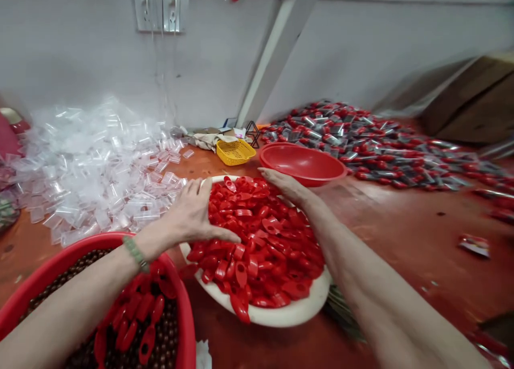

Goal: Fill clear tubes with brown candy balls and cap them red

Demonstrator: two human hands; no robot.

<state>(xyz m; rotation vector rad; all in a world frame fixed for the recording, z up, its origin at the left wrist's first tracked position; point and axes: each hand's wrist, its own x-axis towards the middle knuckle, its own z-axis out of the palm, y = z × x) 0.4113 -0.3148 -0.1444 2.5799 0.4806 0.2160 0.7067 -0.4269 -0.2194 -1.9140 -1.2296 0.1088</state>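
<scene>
A white basin is heaped with small red plastic pieces. My left hand lies over the heap's left side, its fingers apart and its thumb stretched across the red pieces. At the far right edge of the basin is my right hand, seen from the side, fingers extended. Neither hand grips a piece. Under my left forearm stands a red tub of small brown balls with several red pieces on top.
Clear plastic covers are piled at the left. Behind the basin are a yellow basket and a red basin. Red-and-clear assembled items form a pile at the right, near a cardboard box.
</scene>
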